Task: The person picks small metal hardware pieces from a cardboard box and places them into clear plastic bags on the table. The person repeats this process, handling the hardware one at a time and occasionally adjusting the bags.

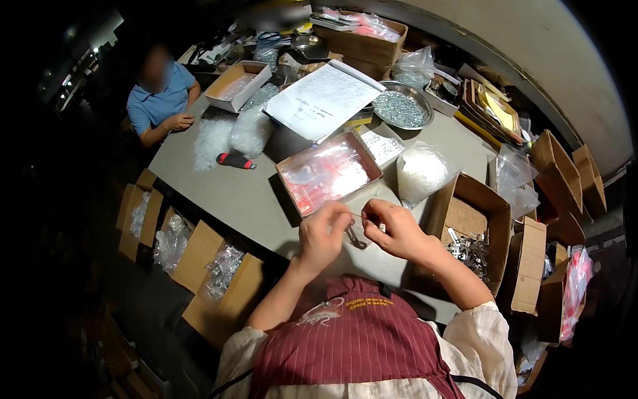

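Between my two hands is a small clear zip bag with a red strip along its top edge. A dark metal piece with a hole (359, 243) shows at the bag, and I cannot tell whether it is fully inside. My left hand (321, 233) pinches one side of the top edge, and my right hand (395, 231) pinches the other. Just beyond them sits an open box (288, 189) with many flat red-edged zip bags (325, 174). To the right, a deep carton (498, 209) contains loose metal parts (473, 256).
A bag of small white pieces (423, 174) stands beyond my right hand. A red and black tool handle (235, 161), papers (325, 100) and a metal bowl of small parts (403, 105) lie farther off. Cartons (222, 289) line the table's left side. A person in blue (159, 100) is at far left.
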The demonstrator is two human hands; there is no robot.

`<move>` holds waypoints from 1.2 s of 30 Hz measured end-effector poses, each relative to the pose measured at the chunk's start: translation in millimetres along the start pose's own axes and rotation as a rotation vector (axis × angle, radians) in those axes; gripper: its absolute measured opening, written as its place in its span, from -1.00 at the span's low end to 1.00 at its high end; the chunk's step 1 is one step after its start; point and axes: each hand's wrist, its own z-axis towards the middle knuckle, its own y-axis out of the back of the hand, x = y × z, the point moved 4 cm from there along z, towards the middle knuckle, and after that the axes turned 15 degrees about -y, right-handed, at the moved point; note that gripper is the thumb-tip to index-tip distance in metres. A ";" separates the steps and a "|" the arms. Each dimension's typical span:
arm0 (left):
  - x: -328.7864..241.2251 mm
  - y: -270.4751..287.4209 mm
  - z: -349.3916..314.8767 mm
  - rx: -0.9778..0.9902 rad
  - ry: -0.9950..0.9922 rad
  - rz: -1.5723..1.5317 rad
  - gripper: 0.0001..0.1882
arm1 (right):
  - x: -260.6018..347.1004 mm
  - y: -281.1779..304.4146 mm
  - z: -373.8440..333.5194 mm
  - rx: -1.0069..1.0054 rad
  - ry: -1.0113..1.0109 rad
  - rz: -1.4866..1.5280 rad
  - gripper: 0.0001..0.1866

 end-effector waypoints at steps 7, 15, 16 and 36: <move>34.9 11.9 -16.8 -0.126 0.190 -0.257 -0.88 | -10.1 -11.6 11.0 0.035 0.022 0.176 -0.78; 33.5 27.6 -20.5 -0.226 0.336 -0.395 -0.84 | -13.5 -37.4 38.1 0.298 -0.100 0.738 -0.74; 35.9 29.6 -22.7 -0.243 0.360 -0.423 -0.83 | -14.4 -40.8 40.5 0.300 -0.106 0.759 -0.74; 93.4 293.3 -218.6 -1.305 0.318 -0.222 -0.84 | -86.1 -82.7 68.8 0.367 -0.290 0.747 -0.90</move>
